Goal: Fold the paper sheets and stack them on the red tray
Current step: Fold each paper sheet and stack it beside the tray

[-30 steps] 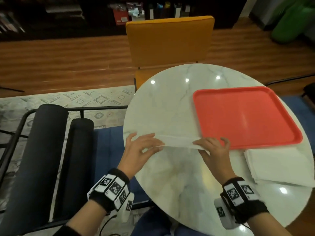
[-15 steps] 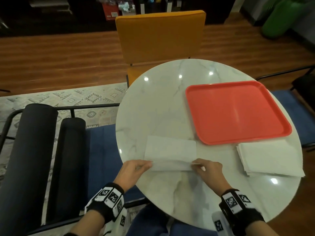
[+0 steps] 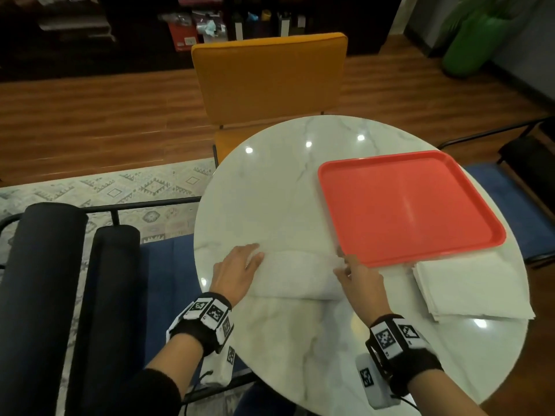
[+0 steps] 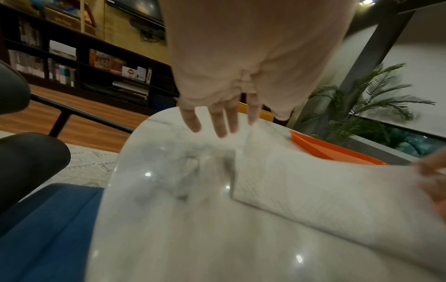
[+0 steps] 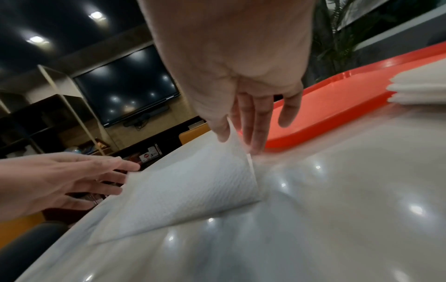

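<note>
A white paper sheet (image 3: 297, 277) lies on the round marble table (image 3: 285, 349) and is bent over itself, with its fold towards me. My left hand (image 3: 253, 258) pinches the lifted left corner with nearly straight fingers (image 4: 223, 122). At the other end my right hand (image 3: 344, 265) pinches the right corner between thumb and fingers (image 5: 253, 137), right at the near left corner of the red tray (image 3: 405, 205). The tray holds nothing. In the right wrist view the paper sheet (image 5: 188, 190) arches up between both hands.
A stack of white paper sheets (image 3: 471, 289) sits on the table just in front of the tray, to my right. An orange chair (image 3: 267, 79) stands across the table. Black bolsters (image 3: 39, 280) and a blue seat lie to my left.
Half a second ago the sheet lay flat with both hands at its near edge. They have since lifted that edge and carried it forward over the sheet, towards the tray.
</note>
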`<action>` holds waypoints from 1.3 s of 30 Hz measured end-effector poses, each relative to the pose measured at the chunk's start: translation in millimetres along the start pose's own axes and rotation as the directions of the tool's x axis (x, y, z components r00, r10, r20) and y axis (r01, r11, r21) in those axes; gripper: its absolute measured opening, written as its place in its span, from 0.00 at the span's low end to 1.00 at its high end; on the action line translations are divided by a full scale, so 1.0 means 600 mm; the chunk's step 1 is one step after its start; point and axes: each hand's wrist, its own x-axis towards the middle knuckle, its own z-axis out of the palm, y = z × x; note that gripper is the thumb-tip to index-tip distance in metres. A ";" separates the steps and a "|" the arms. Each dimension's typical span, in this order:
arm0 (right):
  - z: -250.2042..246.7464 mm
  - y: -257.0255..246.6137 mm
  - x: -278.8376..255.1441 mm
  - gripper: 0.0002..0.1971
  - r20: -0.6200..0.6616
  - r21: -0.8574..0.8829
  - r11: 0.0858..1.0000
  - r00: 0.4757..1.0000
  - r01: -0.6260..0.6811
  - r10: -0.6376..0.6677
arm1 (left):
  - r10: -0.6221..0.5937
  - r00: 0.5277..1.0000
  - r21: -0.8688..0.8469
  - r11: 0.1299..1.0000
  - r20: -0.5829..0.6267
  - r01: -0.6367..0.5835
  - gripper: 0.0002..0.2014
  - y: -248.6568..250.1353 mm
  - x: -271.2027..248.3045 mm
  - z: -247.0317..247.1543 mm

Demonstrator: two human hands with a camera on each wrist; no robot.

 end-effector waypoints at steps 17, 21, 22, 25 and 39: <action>0.141 -0.027 -0.079 0.35 0.446 -0.232 0.823 0.809 0.518 -0.383 | 0.105 0.971 0.511 0.835 0.213 -0.203 0.34 -0.056 -0.107 0.094; 0.110 0.052 -0.072 0.37 0.318 -0.306 0.874 0.905 0.379 -0.281 | 0.076 0.977 0.532 0.829 0.199 -0.173 0.36 -0.057 -0.106 0.096; 0.099 0.070 -0.074 0.37 0.306 -0.292 0.889 0.915 0.352 -0.262 | 0.081 0.978 0.536 0.826 0.193 -0.174 0.36 -0.058 -0.105 0.097; 0.074 0.093 -0.079 0.25 0.166 -0.308 0.897 0.947 0.316 -0.277 | 0.089 0.979 0.529 0.830 0.184 -0.175 0.35 -0.058 -0.108 0.096; -0.050 0.061 -0.084 0.10 -0.181 0.277 0.934 0.967 0.228 -0.182 | 0.377 0.917 0.346 0.849 0.132 -0.399 0.21 0.105 -0.081 0.086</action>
